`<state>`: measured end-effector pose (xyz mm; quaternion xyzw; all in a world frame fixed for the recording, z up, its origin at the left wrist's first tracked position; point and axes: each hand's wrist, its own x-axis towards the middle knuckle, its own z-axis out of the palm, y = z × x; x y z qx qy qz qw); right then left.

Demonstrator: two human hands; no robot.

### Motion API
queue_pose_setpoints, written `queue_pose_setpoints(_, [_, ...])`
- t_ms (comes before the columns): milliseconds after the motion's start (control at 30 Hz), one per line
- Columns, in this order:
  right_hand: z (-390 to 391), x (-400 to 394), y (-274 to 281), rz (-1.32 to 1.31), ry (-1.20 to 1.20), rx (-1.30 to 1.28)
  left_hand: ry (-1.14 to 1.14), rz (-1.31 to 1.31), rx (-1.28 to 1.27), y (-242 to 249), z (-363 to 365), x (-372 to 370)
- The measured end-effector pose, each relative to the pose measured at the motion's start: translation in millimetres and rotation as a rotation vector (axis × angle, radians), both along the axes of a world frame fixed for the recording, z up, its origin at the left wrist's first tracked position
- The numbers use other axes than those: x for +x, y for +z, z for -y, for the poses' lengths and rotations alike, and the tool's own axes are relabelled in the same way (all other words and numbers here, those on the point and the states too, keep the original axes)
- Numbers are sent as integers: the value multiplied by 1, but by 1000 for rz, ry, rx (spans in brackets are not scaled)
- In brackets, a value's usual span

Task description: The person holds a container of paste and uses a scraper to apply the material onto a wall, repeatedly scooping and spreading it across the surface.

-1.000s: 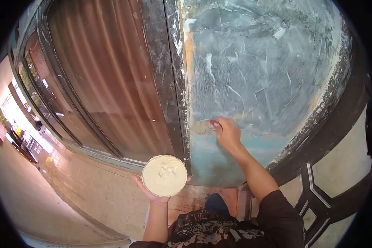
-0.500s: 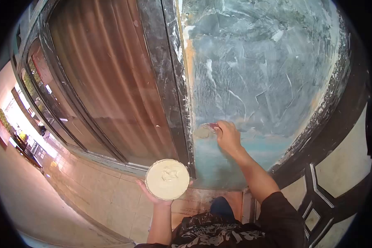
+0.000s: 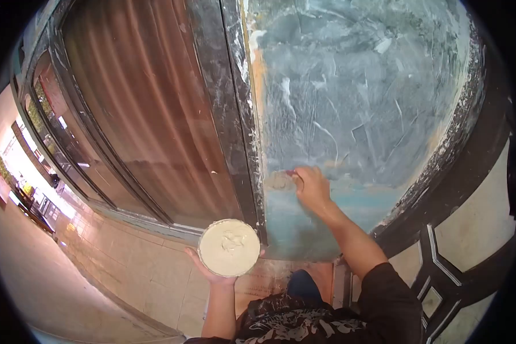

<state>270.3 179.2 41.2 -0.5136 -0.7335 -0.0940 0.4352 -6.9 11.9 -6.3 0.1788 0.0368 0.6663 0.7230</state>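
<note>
My left hand (image 3: 211, 274) holds a round tub (image 3: 229, 221) from underneath, its thumb out along the left side. Cream-coloured putty (image 3: 221, 258) fills the tub, with a stirred patch in the middle. My right hand (image 3: 313, 186) is closed around the reddish handle of a putty knife (image 3: 291, 172). The knife's blade is against the wall panel (image 3: 350, 132), close to its left edge, and is smeared with putty. Streaky grey-white filler covers the panel's upper part, and a turquoise band shows beneath. The fingers under the tub are mostly hidden.
A dark, paint-flecked frame post (image 3: 235, 114) borders the panel on the left, beside a glass pane with a brown curtain (image 3: 143, 114) behind it. Dark patterned panelling (image 3: 441, 264) stands at the right. Tiled floor (image 3: 149, 258) lies below.
The view has shifted slightly. My right hand has tilted the putty knife, and its blade now shows flatter against the wall near the same spot. The tub stays in my left hand.
</note>
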Motion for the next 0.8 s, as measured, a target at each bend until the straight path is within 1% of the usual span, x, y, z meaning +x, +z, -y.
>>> queue_pose_setpoints(33, [6,2,11,3,25,-45,-4,0,-11,1,2,1])
queue_pose_setpoints(67, [8,4,9,4,22,-50,-17,68,-61,6,4,3])
queue_pose_setpoints(100, [11,6,7,-8,67,-70,-29,138,-107,8,4,5])
queue_pose_setpoints(167, [18,6,-4,-16,130,-85,-46,152,-87,8,3,8])
queue_pose_setpoints(200, [19,5,-15,-14,129,-84,-62,163,-66,8,3,9])
queue_pose_setpoints(267, [16,3,-38,75,96,-213,-66,147,-53,6,1,9])
queue_pose_setpoints(300, [16,0,-38,102,50,-264,-69,129,-41,5,1,9])
queue_pose_setpoints(333, [15,0,-36,100,48,-263,-71,127,-40,5,0,9])
queue_pose_setpoints(400, [11,0,-26,42,-28,-240,-48,85,-52,5,2,7])
queue_pose_setpoints(433, [10,1,-13,41,-26,-242,-47,83,-55,2,2,6])
queue_pose_setpoints(467, [10,4,1,-16,-25,-197,-21,39,-69,-2,1,4])
queue_pose_setpoints(500, [10,7,9,-71,-25,-151,4,-5,-82,-5,1,3])
queue_pose_setpoints(533, [11,10,11,-72,-27,-152,3,-5,-83,-6,0,3])
queue_pose_setpoints(600, [12,15,14,-50,68,-70,-11,38,-65,-6,0,2])
queue_pose_setpoints(667, [16,14,-4,-29,85,-111,-1,50,-90,-3,1,4])
queue_pose_setpoints(733, [19,11,-26,-7,101,-148,-18,-16,-33,-1,0,5])
queue_pose_setpoints(800, [20,5,-40,111,76,-242,-17,-46,-29,6,2,8])
